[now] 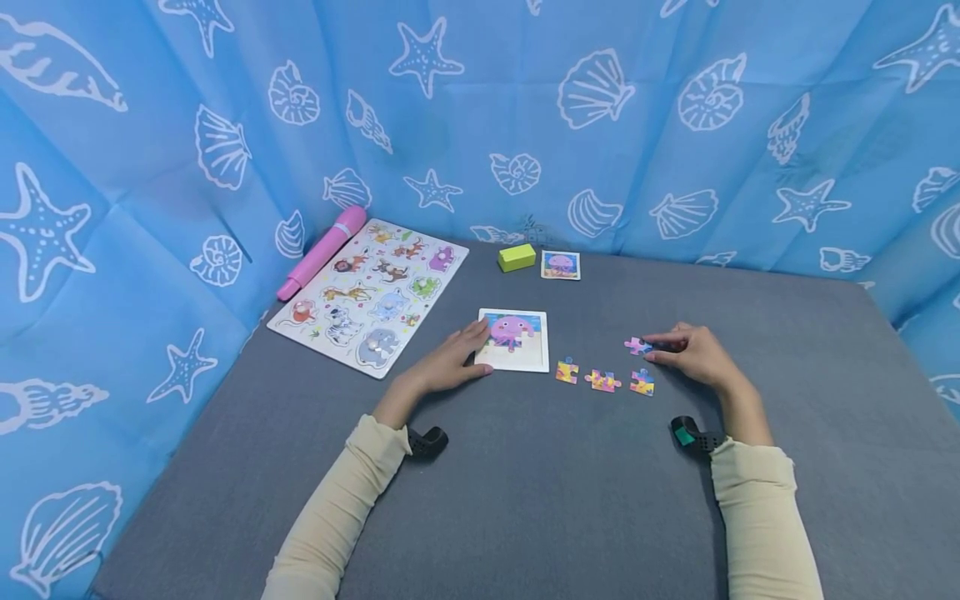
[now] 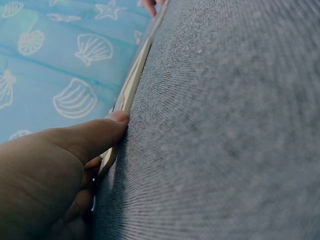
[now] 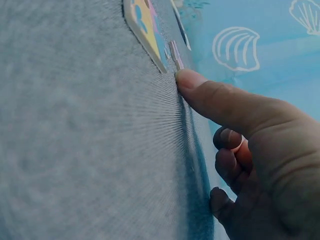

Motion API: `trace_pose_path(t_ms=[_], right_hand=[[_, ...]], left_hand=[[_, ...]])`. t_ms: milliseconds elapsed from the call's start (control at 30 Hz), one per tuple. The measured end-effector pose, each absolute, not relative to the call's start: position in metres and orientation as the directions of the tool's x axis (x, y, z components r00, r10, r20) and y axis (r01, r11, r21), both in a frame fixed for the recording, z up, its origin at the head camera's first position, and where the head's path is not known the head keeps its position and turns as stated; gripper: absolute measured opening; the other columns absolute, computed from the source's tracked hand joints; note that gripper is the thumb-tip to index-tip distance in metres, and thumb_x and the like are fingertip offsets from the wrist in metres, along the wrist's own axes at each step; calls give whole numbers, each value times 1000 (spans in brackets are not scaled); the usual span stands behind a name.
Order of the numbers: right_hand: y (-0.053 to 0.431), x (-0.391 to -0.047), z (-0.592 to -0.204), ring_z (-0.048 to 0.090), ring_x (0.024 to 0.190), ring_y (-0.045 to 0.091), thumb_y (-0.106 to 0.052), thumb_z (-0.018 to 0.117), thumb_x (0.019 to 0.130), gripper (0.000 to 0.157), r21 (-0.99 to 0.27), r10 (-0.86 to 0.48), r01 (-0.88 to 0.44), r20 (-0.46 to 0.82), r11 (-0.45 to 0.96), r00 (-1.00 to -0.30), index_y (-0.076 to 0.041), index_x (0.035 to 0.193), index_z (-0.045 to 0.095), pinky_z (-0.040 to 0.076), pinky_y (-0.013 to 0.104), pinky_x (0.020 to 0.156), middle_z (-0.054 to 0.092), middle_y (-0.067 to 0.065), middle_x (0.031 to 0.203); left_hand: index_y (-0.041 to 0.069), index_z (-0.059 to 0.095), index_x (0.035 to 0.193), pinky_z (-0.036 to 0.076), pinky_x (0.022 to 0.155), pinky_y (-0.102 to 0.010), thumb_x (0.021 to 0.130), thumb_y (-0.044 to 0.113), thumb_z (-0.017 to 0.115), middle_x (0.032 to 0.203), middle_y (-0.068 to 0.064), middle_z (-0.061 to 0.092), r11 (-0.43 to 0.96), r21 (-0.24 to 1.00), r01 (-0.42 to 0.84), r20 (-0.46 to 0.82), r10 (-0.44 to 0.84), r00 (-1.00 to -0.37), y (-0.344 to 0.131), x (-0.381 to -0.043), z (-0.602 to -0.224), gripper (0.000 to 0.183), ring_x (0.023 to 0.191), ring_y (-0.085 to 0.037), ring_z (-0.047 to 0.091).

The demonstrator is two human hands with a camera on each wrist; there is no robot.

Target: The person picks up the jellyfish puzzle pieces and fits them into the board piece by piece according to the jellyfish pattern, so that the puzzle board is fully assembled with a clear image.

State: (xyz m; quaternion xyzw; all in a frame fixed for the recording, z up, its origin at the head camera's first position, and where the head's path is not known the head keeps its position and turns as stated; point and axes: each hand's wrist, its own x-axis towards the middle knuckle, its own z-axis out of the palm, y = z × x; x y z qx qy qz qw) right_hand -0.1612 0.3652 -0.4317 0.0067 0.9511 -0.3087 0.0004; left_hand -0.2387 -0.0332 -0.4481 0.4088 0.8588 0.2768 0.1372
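Note:
A white-framed jigsaw tray, partly filled with a pink octopus picture, lies mid-table. My left hand holds its left side; the thumb presses the edge in the left wrist view, with the other fingers partly hidden behind. To the right, my right hand pinches a pink-and-blue puzzle piece between thumb and index finger, low over the cloth. In the right wrist view the thumb meets that piece's edge. Three loose puzzle pieces, a yellow one, a middle one and a right one, lie between tray and right hand.
Behind the tray are a yellow-green block and a small octopus picture card. An animal puzzle board and a pink tube-shaped object lie at the left. A blue shell-print curtain borders the grey table.

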Motion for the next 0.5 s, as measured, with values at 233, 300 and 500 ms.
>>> trace_pose_path(t_ms=[233, 300, 500], right_hand=[[361, -163, -433, 31, 67, 17, -25, 69, 82, 35, -600, 15, -11, 38, 800, -999, -2, 109, 68, 25, 29, 57, 40, 5, 74], [356, -166, -430, 31, 67, 16, -23, 70, 82, 34, -605, 4, -39, 70, 796, -998, -2, 109, 68, 26, 28, 57, 40, 5, 74], [326, -183, -421, 34, 69, 17, -17, 72, 80, 31, -611, -79, -135, 117, 780, -990, 0, 106, 69, 30, 27, 61, 45, 7, 74]], left_hand=[[0, 19, 145, 8, 116, -47, 93, 29, 53, 155, -13, 9, 514, 584, 628, -11, 779, -627, -33, -239, -449, 69, 143, -28, 7], [0, 19, 145, 8, 116, -47, 93, 30, 53, 155, -13, 9, 515, 587, 625, -12, 777, -630, -33, -239, -449, 69, 143, -27, 7], [0, 18, 145, 8, 116, -47, 93, 31, 53, 155, -13, 9, 519, 584, 624, -13, 775, -632, -33, -239, -450, 69, 143, -27, 7]])
